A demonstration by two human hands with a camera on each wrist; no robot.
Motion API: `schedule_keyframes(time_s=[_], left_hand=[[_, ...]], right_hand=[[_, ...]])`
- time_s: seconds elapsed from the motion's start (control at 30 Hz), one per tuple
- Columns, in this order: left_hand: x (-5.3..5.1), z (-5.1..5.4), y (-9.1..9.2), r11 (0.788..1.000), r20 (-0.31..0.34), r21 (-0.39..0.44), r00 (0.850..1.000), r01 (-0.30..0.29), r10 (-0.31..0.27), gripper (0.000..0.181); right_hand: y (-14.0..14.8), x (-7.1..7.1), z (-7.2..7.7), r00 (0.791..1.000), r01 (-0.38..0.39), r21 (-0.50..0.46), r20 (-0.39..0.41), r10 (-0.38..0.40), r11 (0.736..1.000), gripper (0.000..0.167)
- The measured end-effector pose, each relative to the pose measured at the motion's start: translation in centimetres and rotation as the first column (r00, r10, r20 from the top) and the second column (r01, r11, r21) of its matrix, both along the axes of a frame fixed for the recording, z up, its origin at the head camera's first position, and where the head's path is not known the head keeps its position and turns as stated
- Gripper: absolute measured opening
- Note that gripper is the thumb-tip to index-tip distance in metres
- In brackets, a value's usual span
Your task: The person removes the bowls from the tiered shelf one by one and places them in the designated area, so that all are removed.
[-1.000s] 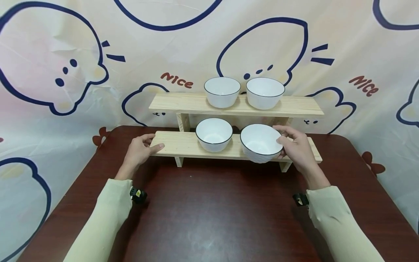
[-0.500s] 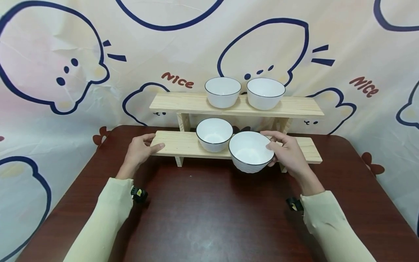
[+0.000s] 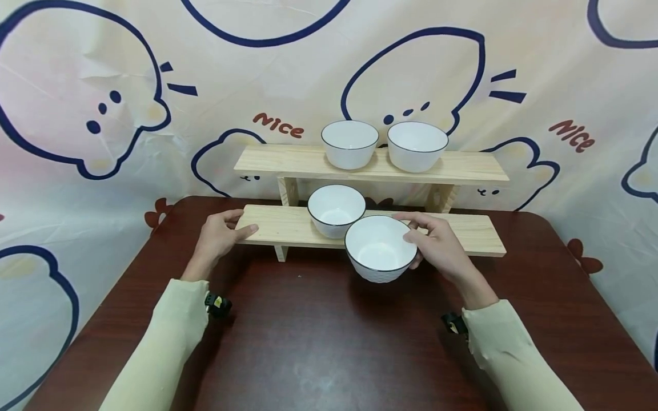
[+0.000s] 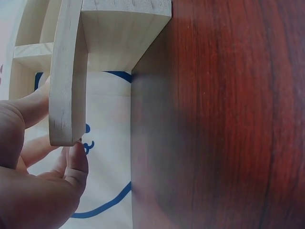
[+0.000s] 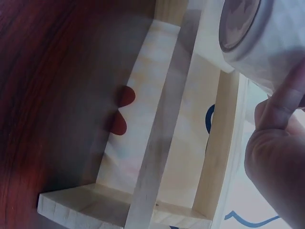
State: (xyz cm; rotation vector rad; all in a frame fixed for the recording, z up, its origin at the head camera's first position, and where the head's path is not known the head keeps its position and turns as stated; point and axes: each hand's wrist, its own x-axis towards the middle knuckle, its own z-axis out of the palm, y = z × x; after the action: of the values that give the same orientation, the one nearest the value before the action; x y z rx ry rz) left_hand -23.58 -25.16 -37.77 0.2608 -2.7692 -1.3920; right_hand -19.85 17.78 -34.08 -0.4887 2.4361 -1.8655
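The right hand (image 3: pixel 437 242) pinches the right rim of a white, dark-rimmed bowl (image 3: pixel 379 251), held in front of the lower shelf's front edge; the right wrist view shows fingers against the bowl's textured side (image 5: pixel 267 52). At the left end of the lower shelf (image 3: pixel 277 225), the left hand (image 3: pixel 218 237) grips the board, as the left wrist view also shows, with fingers around the board's end (image 4: pixel 66 109). Another white bowl (image 3: pixel 336 212) stands on the lower shelf, just behind the held one. On the upper shelf (image 3: pixel 288 161) two similar bowls (image 3: pixel 349 145) stand side by side.
The two-tier wooden rack stands toward the back of a dark red-brown table (image 3: pixel 308 337). Behind it hangs a pale cloth (image 3: pixel 257 80) with blue cartoon outlines. A small dark device is at each wrist.
The right hand has carried its bowl off the lower shelf, leftward and toward the camera. The left hand has stayed on the shelf end, and the other bowls have kept their places.
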Motion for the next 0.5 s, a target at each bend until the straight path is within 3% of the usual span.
schedule_keyframes(time_s=[0.5], left_hand=[[0.0,0.4,0.1,0.999,0.015,-0.033,1.000,0.004,-0.004,0.068]], right_hand=[[-2.1,-0.1,-0.5,0.998,-0.054,-0.001,0.028,0.054,0.999,0.042]])
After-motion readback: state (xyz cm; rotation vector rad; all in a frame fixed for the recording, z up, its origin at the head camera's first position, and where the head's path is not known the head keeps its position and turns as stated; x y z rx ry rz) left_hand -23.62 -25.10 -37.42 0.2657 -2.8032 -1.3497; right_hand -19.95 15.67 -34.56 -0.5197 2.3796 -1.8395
